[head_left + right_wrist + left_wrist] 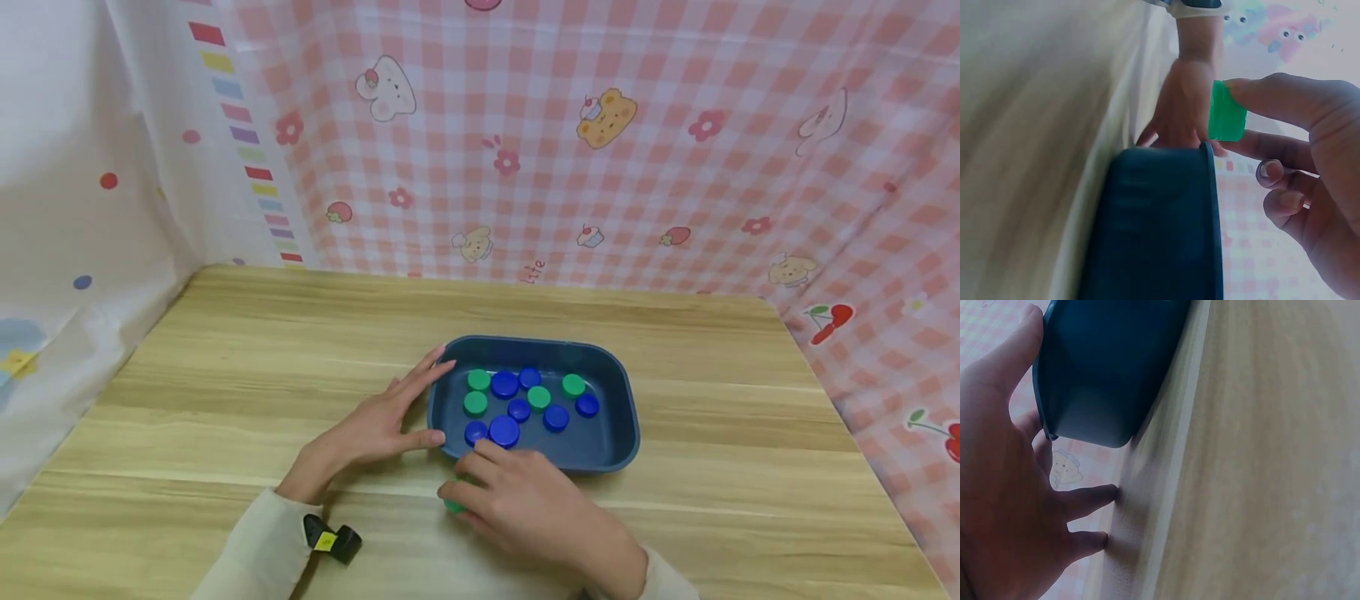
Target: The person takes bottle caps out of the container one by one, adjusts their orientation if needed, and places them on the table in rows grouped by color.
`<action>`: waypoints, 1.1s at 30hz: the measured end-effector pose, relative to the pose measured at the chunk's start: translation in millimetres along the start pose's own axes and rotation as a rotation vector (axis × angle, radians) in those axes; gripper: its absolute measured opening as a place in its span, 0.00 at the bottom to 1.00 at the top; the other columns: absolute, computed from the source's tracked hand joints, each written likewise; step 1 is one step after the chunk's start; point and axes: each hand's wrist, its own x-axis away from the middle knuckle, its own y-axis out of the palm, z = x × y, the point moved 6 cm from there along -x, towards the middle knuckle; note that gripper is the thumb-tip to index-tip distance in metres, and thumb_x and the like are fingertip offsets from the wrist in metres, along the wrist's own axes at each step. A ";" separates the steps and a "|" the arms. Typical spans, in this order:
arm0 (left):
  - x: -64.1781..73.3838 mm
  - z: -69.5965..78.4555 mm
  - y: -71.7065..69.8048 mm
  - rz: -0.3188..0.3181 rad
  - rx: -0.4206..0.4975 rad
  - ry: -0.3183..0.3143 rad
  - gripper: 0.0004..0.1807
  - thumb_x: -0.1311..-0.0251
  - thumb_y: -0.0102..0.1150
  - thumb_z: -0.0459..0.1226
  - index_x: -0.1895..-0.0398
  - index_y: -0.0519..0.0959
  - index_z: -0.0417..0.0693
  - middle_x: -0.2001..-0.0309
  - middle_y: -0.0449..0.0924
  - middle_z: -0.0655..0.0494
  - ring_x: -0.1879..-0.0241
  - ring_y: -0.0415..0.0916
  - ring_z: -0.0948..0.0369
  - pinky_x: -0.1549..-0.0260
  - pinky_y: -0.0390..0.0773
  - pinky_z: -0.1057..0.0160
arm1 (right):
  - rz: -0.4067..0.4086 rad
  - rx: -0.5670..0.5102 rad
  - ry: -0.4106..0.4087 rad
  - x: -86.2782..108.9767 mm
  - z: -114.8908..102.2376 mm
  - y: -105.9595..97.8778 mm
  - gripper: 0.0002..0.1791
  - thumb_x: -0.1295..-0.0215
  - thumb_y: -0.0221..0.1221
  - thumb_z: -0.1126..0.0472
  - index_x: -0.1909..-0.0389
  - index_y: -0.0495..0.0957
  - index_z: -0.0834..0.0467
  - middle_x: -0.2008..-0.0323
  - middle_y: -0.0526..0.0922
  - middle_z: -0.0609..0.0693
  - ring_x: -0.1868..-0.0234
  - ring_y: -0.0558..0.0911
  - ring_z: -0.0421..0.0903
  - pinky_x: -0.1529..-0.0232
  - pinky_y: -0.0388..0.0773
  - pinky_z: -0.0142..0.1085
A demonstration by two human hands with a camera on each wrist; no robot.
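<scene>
A dark blue rectangular tray (600, 446) sits on the table with several green and blue bottle caps lying in it. My left hand (378, 425) is at the tray's left end, its fingers spread and its thumb and fingertips at the rim. In the left wrist view, two fingers of that hand reach down towards the tabletop beside the tray (1110, 375). My right hand (517, 504) pinches a green bottle cap (1227, 112) between thumb and finger. It holds the cap just outside the tray's near left corner, above rim height in the right wrist view.
The wooden table (247, 367) extends to both sides of the tray. A pink checked cloth (525, 200) hangs behind it and along the right, and a white cloth (67, 233) hangs at the left. A black wrist device (333, 537) is strapped at the left sleeve.
</scene>
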 end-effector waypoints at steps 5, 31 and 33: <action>0.1 -0.4 -0.1 -0.004 -0.011 -0.009 0.47 0.41 0.62 0.52 0.24 0.46 0.65 0.24 0.31 0.64 0.28 0.46 0.51 0.37 0.45 0.35 | -0.039 -0.009 -0.013 -0.7 -3.9 9.1 0.11 0.39 0.64 0.52 0.55 0.82 0.46 0.61 0.78 0.41 0.59 0.74 0.39 0.67 0.74 0.25; -0.7 -3.0 0.9 -0.006 -0.001 -0.016 0.47 0.41 0.63 0.51 0.24 0.45 0.67 0.24 0.30 0.66 0.28 0.46 0.52 0.36 0.44 0.35 | -0.173 0.017 -0.012 0.7 -4.6 40.8 0.08 0.38 0.63 0.54 0.58 0.82 0.43 0.64 0.78 0.40 0.65 0.76 0.36 0.78 0.65 0.21; -1.2 -3.3 0.9 -0.006 -0.003 -0.018 0.47 0.41 0.63 0.51 0.24 0.45 0.67 0.24 0.30 0.67 0.28 0.45 0.52 0.36 0.44 0.35 | -0.193 0.018 -0.008 0.4 -3.8 41.7 0.09 0.37 0.62 0.55 0.57 0.82 0.42 0.63 0.79 0.40 0.64 0.77 0.36 0.77 0.67 0.21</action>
